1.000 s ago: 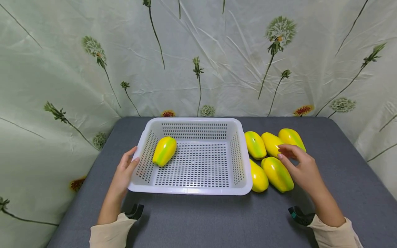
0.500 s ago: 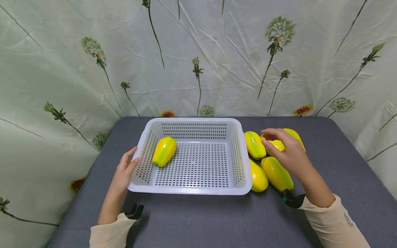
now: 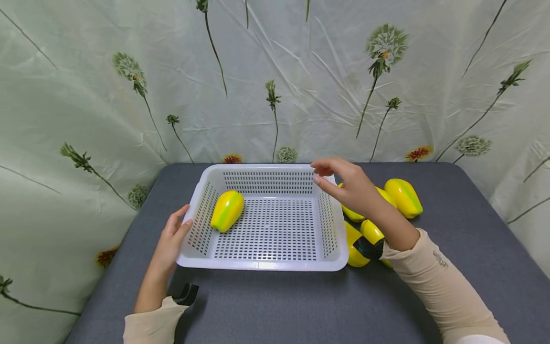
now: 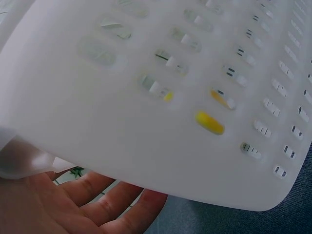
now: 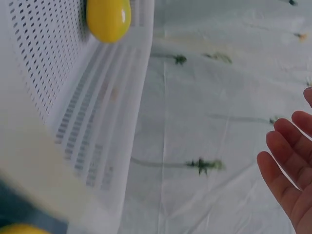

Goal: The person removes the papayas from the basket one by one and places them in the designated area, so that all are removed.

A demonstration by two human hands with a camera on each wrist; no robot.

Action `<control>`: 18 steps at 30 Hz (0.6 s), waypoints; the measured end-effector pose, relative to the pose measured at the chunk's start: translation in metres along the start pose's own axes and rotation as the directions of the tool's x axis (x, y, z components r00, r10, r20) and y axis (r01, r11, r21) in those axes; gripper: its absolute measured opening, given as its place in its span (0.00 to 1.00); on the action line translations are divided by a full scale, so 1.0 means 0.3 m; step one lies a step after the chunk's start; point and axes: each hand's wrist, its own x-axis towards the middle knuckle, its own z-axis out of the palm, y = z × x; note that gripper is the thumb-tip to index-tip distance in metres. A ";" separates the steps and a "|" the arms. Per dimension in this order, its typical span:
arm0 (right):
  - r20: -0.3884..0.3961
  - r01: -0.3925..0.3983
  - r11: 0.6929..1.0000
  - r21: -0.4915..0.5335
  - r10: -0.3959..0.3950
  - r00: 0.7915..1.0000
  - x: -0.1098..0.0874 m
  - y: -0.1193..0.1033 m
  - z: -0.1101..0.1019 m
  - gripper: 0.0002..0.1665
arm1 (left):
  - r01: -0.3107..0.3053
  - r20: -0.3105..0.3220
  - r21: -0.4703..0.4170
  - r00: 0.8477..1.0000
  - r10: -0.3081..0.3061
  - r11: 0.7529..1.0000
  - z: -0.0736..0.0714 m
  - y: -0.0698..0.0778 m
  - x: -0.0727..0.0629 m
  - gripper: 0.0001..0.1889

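A white perforated plastic basket [image 3: 266,263] sits on the table with one yellow-green papaya [image 3: 227,211] at its left inside. My left hand [image 3: 169,243] holds the basket's left rim, thumb on the rim and fingers along the outside. In the left wrist view the left hand's fingers [image 4: 122,204] show below the rim. Over the basket's back right corner hovers my right hand [image 3: 350,186], its fingers loosely bent and nothing in them. Several more papayas [image 3: 403,197] lie right of the basket, some partly hidden by the right arm.
The table [image 3: 275,306] has a grey cloth cover. A pale curtain [image 3: 318,95] printed with flowers hangs behind and beside it. Dark wrist devices [image 3: 185,295] sit at both cuffs.
My right hand has moved left, from over the loose papayas to over the basket's back right corner. The left hand, the basket and the papaya inside have stayed in place.
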 end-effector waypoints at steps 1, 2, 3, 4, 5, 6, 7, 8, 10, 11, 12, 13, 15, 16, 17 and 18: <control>0.017 0.015 1.000 0.007 -0.015 1.000 0.014 -0.008 0.013 0.19 | 0.002 0.000 -0.002 1.000 -0.002 1.000 -0.001 0.000 -0.001 0.29; 0.033 0.033 0.999 0.014 -0.033 0.999 0.028 -0.015 0.025 0.19 | 0.003 0.001 -0.003 1.000 -0.003 1.000 -0.001 0.000 -0.001 0.29; 0.050 0.050 0.998 0.024 -0.051 0.997 0.040 -0.021 0.040 0.19 | 0.004 0.001 -0.004 1.000 -0.004 1.000 -0.002 0.000 -0.002 0.28; 0.067 0.065 0.997 0.030 -0.067 0.996 0.052 -0.027 0.054 0.19 | 0.004 0.002 -0.006 1.000 -0.004 1.000 -0.002 0.000 -0.002 0.28; 0.083 0.075 0.997 0.036 -0.077 0.994 0.063 -0.031 0.069 0.19 | 0.003 0.003 -0.006 1.000 -0.003 1.000 -0.002 0.000 -0.001 0.28; 0.102 0.083 0.996 0.040 -0.086 0.991 0.074 -0.035 0.086 0.19 | 0.002 0.003 -0.007 1.000 -0.002 1.000 -0.002 0.002 -0.002 0.28; 0.121 0.089 0.995 0.049 -0.094 0.988 0.084 -0.037 0.102 0.19 | 0.001 0.003 -0.006 1.000 -0.001 1.000 -0.003 0.002 -0.002 0.28; 0.139 0.093 0.994 0.060 -0.101 0.985 0.095 -0.039 0.119 0.20 | 0.000 0.003 -0.007 1.000 0.000 1.000 -0.003 0.003 -0.003 0.28; 0.179 0.088 0.993 0.082 -0.102 0.979 0.116 -0.041 0.154 0.21 | -0.003 0.002 -0.005 1.000 0.003 1.000 -0.003 0.005 -0.003 0.28; 0.202 0.083 0.992 0.097 -0.101 0.974 0.126 -0.040 0.172 0.21 | -0.003 0.003 -0.006 1.000 0.003 1.000 -0.003 0.005 -0.003 0.28; 0.226 0.076 0.991 0.109 -0.100 0.969 0.135 -0.041 0.189 0.22 | -0.003 0.003 -0.007 1.000 0.003 1.000 -0.003 0.006 -0.003 0.28; 0.251 0.067 0.991 0.118 -0.095 0.963 0.144 -0.041 0.207 0.22 | -0.003 0.004 -0.006 1.000 0.003 1.000 -0.003 0.006 -0.002 0.29; 0.300 0.042 0.991 0.124 -0.078 0.951 0.160 -0.042 0.241 0.23 | -0.003 0.004 -0.004 1.000 0.003 1.000 -0.002 0.006 -0.002 0.29; 0.325 0.032 0.992 0.120 -0.070 0.943 0.168 -0.043 0.258 0.23 | -0.001 0.003 -0.003 1.000 0.001 1.000 -0.002 0.006 -0.002 0.29; 0.349 0.022 0.993 0.118 -0.062 0.935 0.175 -0.044 0.274 0.23 | 0.001 0.003 -0.003 1.000 -0.001 1.000 -0.002 0.005 -0.002 0.29; 0.368 0.014 0.993 0.114 -0.055 0.928 0.181 -0.045 0.289 0.24 | 0.004 0.000 0.000 1.000 -0.004 1.000 -0.001 0.005 -0.003 0.29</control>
